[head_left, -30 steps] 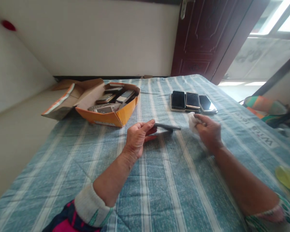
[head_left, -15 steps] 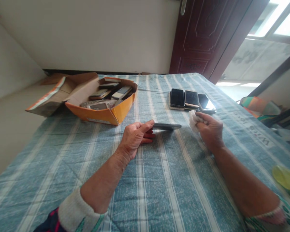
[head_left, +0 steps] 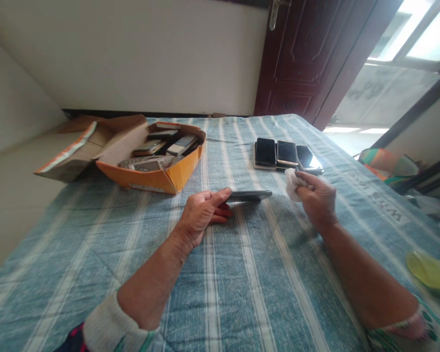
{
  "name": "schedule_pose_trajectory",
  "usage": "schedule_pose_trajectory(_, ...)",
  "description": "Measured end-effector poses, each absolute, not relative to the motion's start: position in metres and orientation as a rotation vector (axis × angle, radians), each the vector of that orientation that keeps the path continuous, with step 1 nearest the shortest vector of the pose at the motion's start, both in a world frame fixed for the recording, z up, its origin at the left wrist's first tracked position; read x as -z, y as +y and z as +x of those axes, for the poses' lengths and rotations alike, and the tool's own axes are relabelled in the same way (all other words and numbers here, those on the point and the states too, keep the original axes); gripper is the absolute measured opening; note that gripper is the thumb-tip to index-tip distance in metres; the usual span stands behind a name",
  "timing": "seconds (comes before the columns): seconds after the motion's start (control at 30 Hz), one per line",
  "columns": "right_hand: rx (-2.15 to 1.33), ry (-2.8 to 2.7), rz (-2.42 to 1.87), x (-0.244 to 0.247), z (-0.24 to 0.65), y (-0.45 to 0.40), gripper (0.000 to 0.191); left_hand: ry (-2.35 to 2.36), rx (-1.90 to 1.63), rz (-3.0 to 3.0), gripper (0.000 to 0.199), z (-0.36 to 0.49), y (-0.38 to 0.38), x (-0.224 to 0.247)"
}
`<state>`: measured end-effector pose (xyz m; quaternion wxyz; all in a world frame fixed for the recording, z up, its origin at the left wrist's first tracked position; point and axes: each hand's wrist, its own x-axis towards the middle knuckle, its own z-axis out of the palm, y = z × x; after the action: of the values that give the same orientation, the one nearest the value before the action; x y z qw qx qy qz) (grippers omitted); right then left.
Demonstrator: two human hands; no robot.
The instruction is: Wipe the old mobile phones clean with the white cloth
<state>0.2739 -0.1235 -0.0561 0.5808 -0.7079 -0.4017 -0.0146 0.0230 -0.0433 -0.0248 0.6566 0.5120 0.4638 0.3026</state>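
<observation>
My left hand (head_left: pixel 204 212) grips one end of a dark smartphone (head_left: pixel 250 196), thumb on top and fingers beneath. The phone is held level, edge towards me, above the striped cloth. To its right, my right hand (head_left: pixel 319 199) pinches a crumpled white tissue (head_left: pixel 293 186), apart from the phone. Beyond the hands lie several phones in short stacks: a black one (head_left: pixel 266 152), a gold-edged one (head_left: pixel 287 153) and one with a bright reflection (head_left: pixel 309 159). An open orange cardboard box (head_left: pixel 150 180) at the left holds several more phones (head_left: pixel 182 144).
A blue-and-white striped cloth (head_left: pixel 231 293) covers the surface under everything. The box's lid flap (head_left: pixel 68 155) hangs open to the left. At the right edge lies a yellow-green object (head_left: pixel 429 270). A dark red door (head_left: pixel 308 63) and a pale wall (head_left: pixel 161 54) stand behind.
The whole view has shifted slightly, moving things a little left and down. Both hands keep their holds on the phone and the tissue, with hardly any other movement.
</observation>
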Motion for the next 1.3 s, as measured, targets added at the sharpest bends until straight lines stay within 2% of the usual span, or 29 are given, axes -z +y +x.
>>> schedule_pose_trajectory(0.3, -0.092, -0.515, -1.406, 0.054, 0.307, -0.120, 0.039, 1.045, -0.688, 1.072, 0.040, 0.021, -0.039, 0.023)
schedule_pose_trajectory(0.53, -0.065, -0.444, -1.412, 0.043, 0.307, -0.123, 0.037, 1.008, -0.809, 0.878, 0.034, 0.015, -0.034, 0.020)
schedule_pose_trajectory(0.7, -0.051, -0.472, -1.452, 0.053, 0.310, -0.123, 0.040, 0.993, -0.951, 0.814, 0.031, 0.012, -0.032, 0.018)
schedule_pose_trajectory(0.87, 0.061, -0.859, -1.614, 0.063, 0.288, -0.121, 0.036, 1.034, -0.874, 0.943, 0.038, 0.018, -0.039, 0.023)
schedule_pose_trajectory(0.93, 0.152, -1.112, -1.558, 0.062, 0.268, -0.121, 0.034, 1.072, -0.836, 1.016, 0.041, 0.023, -0.042, 0.024)
schedule_pose_trajectory(1.1, 0.290, -1.595, -1.295, 0.052, 0.216, -0.122, 0.044, 1.127, -0.735, 1.163, 0.048, 0.025, -0.043, 0.021)
schedule_pose_trajectory(1.3, 0.415, -1.858, -1.262, 0.047, 0.202, -0.119, 0.041, 1.140, -0.635, 1.420, 0.050, 0.017, -0.037, 0.017)
